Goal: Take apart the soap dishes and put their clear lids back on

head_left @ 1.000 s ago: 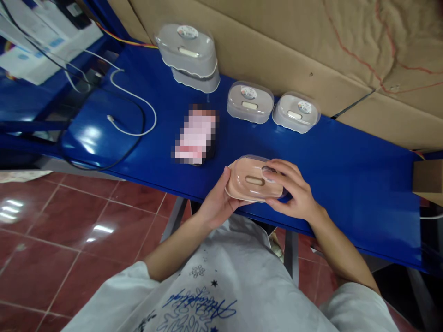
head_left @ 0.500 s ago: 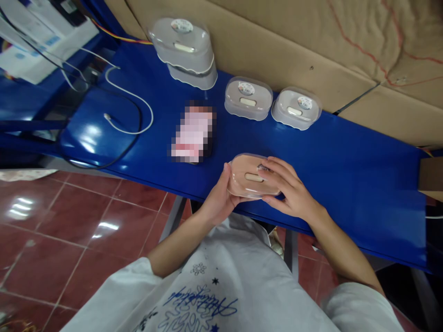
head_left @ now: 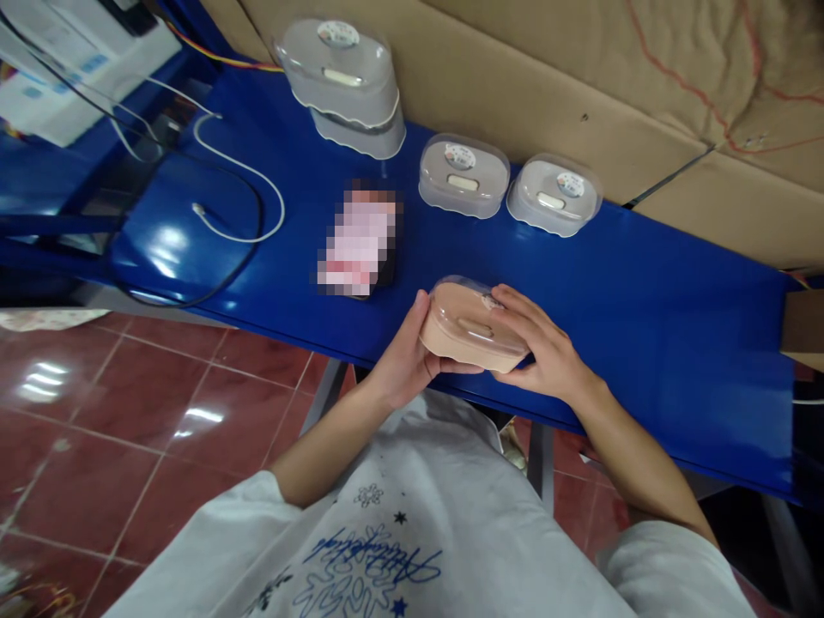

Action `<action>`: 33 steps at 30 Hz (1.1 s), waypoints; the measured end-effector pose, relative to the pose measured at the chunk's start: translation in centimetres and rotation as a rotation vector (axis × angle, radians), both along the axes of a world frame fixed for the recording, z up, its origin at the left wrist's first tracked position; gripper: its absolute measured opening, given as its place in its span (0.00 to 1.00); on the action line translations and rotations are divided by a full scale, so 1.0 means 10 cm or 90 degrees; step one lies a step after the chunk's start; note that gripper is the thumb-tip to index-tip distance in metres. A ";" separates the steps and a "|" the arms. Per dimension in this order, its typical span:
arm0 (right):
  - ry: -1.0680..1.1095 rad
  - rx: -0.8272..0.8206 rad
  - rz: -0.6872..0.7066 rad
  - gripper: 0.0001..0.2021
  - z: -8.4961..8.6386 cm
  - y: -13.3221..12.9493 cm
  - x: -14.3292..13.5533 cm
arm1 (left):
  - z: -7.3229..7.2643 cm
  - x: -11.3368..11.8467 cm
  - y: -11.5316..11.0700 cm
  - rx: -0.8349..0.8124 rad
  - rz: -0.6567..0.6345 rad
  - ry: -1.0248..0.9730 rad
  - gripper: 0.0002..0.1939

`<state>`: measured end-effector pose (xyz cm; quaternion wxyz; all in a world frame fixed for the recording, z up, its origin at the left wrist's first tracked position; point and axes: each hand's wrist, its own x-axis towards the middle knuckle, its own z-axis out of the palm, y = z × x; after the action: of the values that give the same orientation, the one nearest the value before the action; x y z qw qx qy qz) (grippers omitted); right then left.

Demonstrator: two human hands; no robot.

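Observation:
Between my two hands is a peach-coloured plastic box with a clear lid, a pale oval tab on top and a small sticker. My left hand grips its left end, thumb up along the side and fingers underneath. My right hand wraps the right end, its fingers lying over the lid and partly covering the sticker. The box is held above the near edge of the table, tilted so that its wavy-edged front side shows.
On the blue table stand two grey clear-lidded boxes, one left and one right, plus a stack of similar boxes. A pixelated phone-like object lies left of my hands. A white cable curls farther left. Cardboard lines the back.
The box has tipped in my hands, so its front side now shows more. Both hands keep hold of it, and the right fingers have shifted slightly.

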<state>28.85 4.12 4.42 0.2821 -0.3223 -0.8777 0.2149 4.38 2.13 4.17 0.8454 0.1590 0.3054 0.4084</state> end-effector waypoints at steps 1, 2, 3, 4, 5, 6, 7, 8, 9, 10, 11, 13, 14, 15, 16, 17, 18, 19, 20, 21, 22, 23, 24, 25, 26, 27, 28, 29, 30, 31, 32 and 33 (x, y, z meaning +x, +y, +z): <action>0.018 -0.005 -0.008 0.44 0.00 0.00 0.02 | -0.01 -0.02 0.00 0.020 0.002 0.017 0.37; 0.043 -0.018 -0.021 0.43 0.00 0.00 0.05 | -0.02 -0.03 -0.01 0.048 0.015 0.050 0.37; 0.072 -0.036 -0.037 0.42 0.00 0.00 0.07 | -0.02 -0.05 -0.02 0.082 0.039 0.100 0.36; 0.103 -0.055 -0.056 0.40 0.00 0.00 0.08 | -0.01 -0.07 -0.04 0.121 0.074 0.162 0.32; 0.130 -0.073 -0.073 0.39 0.01 0.00 0.10 | 0.00 -0.09 -0.05 0.163 0.115 0.224 0.27; 0.151 -0.088 -0.087 0.37 0.02 -0.01 0.11 | 0.03 -0.11 -0.07 0.205 0.153 0.277 0.21; 0.161 -0.100 -0.093 0.36 0.03 -0.01 0.11 | 0.05 -0.13 -0.08 0.245 0.180 0.313 0.18; 0.162 -0.112 -0.092 0.35 0.04 -0.01 0.11 | 0.08 -0.15 -0.09 0.280 0.190 0.331 0.21; 0.159 -0.123 -0.085 0.34 0.05 -0.01 0.11 | 0.11 -0.17 -0.09 0.307 0.182 0.339 0.29; 0.153 -0.134 -0.074 0.34 0.05 -0.01 0.10 | 0.13 -0.17 -0.08 0.330 0.161 0.345 0.36; 0.147 -0.144 -0.061 0.34 0.06 -0.01 0.09 | 0.13 -0.18 -0.07 0.348 0.133 0.355 0.39; 0.131 -0.151 -0.044 0.33 0.08 0.00 0.09 | 0.11 -0.17 -0.03 0.364 0.089 0.383 0.36; 0.120 -0.140 -0.045 0.33 0.09 0.00 0.09 | 0.09 -0.16 0.00 0.366 0.078 0.395 0.33; 0.104 -0.120 -0.052 0.32 0.09 0.01 0.10 | 0.06 -0.14 0.02 0.369 0.072 0.402 0.31; 0.082 -0.091 -0.062 0.32 0.10 0.03 0.12 | 0.02 -0.12 0.05 0.376 0.065 0.407 0.31; 0.053 -0.057 -0.070 0.32 0.11 0.04 0.14 | -0.01 -0.11 0.07 0.390 0.059 0.417 0.30; 0.024 -0.022 -0.076 0.32 0.11 0.06 0.17 | -0.02 -0.09 0.10 0.415 0.050 0.434 0.30; -0.004 0.011 -0.081 0.32 0.11 0.09 0.21 | -0.03 -0.07 0.14 0.450 0.042 0.457 0.30; -0.030 0.040 -0.086 0.32 0.11 0.12 0.25 | -0.02 -0.06 0.18 0.491 0.034 0.485 0.30; -0.052 0.066 -0.093 0.33 0.10 0.15 0.29 | 0.00 -0.05 0.24 0.534 0.027 0.518 0.32; -0.069 0.091 -0.106 0.33 0.08 0.18 0.34 | 0.04 -0.05 0.31 0.576 0.024 0.549 0.33; -0.084 0.112 -0.123 0.33 0.07 0.20 0.39 | 0.09 -0.05 0.41 0.613 0.016 0.581 0.34; -0.099 0.129 -0.143 0.32 0.06 0.23 0.44 | 0.13 -0.06 0.53 0.651 0.005 0.609 0.36; -0.117 0.142 -0.161 0.31 0.05 0.26 0.48 | 0.18 -0.06 0.67 0.683 -0.002 0.636 0.36; -0.135 0.151 -0.181 0.30 0.05 0.28 0.52 | 0.22 -0.07 0.82 0.713 -0.013 0.664 0.36; -0.155 0.158 -0.201 0.29 0.06 0.30 0.56 | 0.24 -0.07 1.00 0.741 -0.025 0.692 0.37; -0.174 0.164 -0.220 0.28 0.07 0.31 0.59 | 0.25 -0.07 1.18 0.768 -0.035 0.725 0.39; -0.191 0.171 -0.238 0.27 0.09 0.32 0.62 | 0.24 -0.07 1.37 0.791 -0.042 0.761 0.40; -0.206 0.176 -0.253 0.27 0.11 0.32 0.64 | 0.22 -0.06 1.55 0.810 -0.054 0.797 0.42; -0.218 0.177 -0.262 0.28 0.14 0.32 0.66 | 0.19 -0.05 1.72 0.826 -0.067 0.830 0.43; -0.227 0.174 -0.265 0.28 0.16 0.31 0.68 | 0.16 -0.05 1.86 0.836 -0.080 0.859 0.45; -0.236 0.169 -0.262 0.29 0.18 0.31 0.68 | 0.12 -0.04 1.97 0.840 -0.098 0.882 0.46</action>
<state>35.68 7.20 6.21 0.1946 -0.4874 -0.8508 -0.0255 4.02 21.84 5.39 0.2420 0.8287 0.4344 0.2568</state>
